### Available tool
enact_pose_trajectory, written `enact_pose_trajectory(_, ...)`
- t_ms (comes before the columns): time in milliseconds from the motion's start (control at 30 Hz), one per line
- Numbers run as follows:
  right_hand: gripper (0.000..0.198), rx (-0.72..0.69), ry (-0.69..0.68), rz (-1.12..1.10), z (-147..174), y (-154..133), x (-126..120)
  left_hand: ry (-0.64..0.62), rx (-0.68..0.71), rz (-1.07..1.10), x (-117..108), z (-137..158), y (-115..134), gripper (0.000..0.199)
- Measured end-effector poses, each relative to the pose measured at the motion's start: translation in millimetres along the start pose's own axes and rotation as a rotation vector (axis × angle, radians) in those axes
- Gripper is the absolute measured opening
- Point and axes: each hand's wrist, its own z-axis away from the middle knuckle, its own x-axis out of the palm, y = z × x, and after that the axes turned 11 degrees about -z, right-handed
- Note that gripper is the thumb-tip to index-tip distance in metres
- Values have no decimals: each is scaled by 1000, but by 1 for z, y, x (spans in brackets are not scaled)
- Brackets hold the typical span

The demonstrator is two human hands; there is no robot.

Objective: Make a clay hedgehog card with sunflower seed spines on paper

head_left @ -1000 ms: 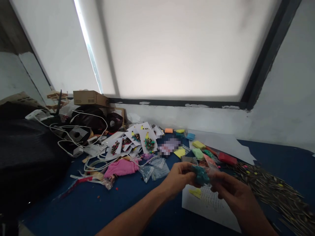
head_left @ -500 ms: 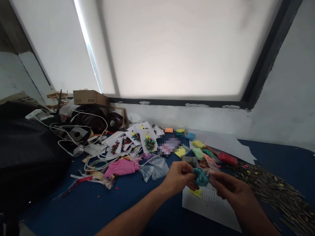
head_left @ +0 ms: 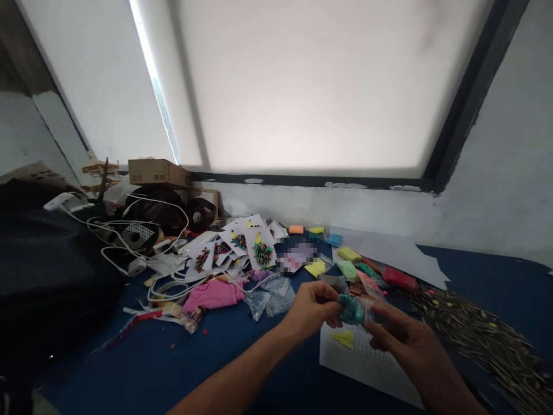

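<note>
**Teal lump (head_left: 351, 309) raised between two grips, white sheet (head_left: 367, 364) at an early stage**

You have the teal lump, which looks like soft modelling clay, up in front of you, just above the far edge of the white sheet. Your left hand (head_left: 313, 306) pinches it between thumb and fingers. Your right hand (head_left: 401, 337) is closed at the lump's other side, its fingertips gripping what appears to be a clear wrapper (head_left: 368, 310) (thin and blurred, so you cannot be sure how much of the lump it covers).

As for progress, the white cards (head_left: 262, 252) piled toward the back of the counter (head_left: 233, 346) look finished: those facing you carry a dark, bristly figure with yellow and small coloured dabs. The sheet below your hands seems far behind them. It shows only a flat yellow piece (head_left: 343, 339) and some faint grey marks, too small to read. Set against the cards, it lacks the dark body and the coloured dabs, and no teal shows on its visible part.

Stock looks ample. A spread of dark slivers (head_left: 479, 328), seeds perhaps, lies to the right of the sheet, and a red block (head_left: 400, 279), a pale green block (head_left: 347, 270) and a yellow block (head_left: 349, 254) sit beyond your hands.
</note>
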Motion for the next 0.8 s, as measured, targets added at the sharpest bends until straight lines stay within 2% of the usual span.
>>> enact_pose_trajectory(200,61,-5,-54,57,2,5,4,-26,-16,18,5,0,-3,45)
enact_pose_trajectory(367,54,-154,-11,131,1,11,2,-27,6,88,4,4,5,53)
enact_pose_trajectory(633,46,-246,30,197,4,6,3,41,-38,79,1,4,7,46)
enact_pose_trajectory(800,46,-272,63,194,5,4,6,73,-41,82,1,3,6,34)
